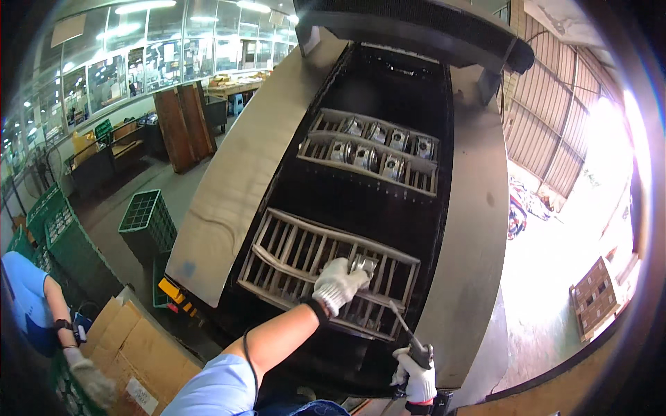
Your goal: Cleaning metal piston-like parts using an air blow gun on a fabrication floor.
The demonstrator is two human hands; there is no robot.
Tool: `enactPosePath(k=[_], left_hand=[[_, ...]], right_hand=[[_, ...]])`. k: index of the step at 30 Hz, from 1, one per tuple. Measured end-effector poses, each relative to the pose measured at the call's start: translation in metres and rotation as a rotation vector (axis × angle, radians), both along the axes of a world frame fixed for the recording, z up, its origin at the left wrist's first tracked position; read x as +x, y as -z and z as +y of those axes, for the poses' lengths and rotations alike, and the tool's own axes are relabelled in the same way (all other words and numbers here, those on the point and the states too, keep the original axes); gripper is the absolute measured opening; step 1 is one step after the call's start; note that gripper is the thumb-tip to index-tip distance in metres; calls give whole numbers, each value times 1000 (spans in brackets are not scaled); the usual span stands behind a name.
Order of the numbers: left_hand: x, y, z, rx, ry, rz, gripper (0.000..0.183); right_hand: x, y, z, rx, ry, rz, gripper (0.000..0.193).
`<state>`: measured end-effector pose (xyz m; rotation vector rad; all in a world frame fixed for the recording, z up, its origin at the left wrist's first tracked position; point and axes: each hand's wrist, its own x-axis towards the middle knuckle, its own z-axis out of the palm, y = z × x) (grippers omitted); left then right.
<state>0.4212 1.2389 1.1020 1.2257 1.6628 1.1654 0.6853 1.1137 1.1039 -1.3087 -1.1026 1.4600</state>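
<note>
My left hand [338, 283], in a white knit glove, grips a shiny metal piston [364, 265] at the middle of the near slatted metal rack [295, 234]. No other piston shows in that rack. At the lower right, my gloved right hand [416, 378] is wrapped round the dark handle of an air blow gun [420, 352]. Its thin nozzle points up and left, over the rack's right end. Farther back, a second rack [326, 147] carries several pistons [365, 157] in two rows. Both racks lie on a black conveyor belt [347, 197].
Wide metal side plates [232, 187] flank the belt, and a dark hood [416, 31] spans its far end. At left stand green crates [148, 222] and a cardboard box [142, 340]. A co-worker's gloved hand [90, 380] hangs beside that box. A brown stack [596, 295] stands at right.
</note>
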Motion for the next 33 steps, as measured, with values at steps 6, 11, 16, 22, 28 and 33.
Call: enactPosePath(k=[6, 11, 16, 22, 28, 33], left_hand=[[-32, -6, -67, 230, 33, -817, 36], [-72, -20, -144, 310, -22, -887, 39], [-117, 11, -206, 542, -75, -890, 35], [-160, 40, -316, 630, -737, -870, 29], [-193, 71, -430, 631, -876, -811, 47], [-208, 82, -473, -234, -1065, 840, 66]], right_hand=[[-41, -15, 1, -126, -351, 94, 13], [-101, -10, -10, -185, -566, 62, 15], [-158, -13, -46, -117, -695, -74, 18], [-186, 1, -67, -194, -780, -9, 20], [-227, -7, -90, -495, -1519, -191, 19], [-264, 16, -130, -62, -1595, -161, 31]])
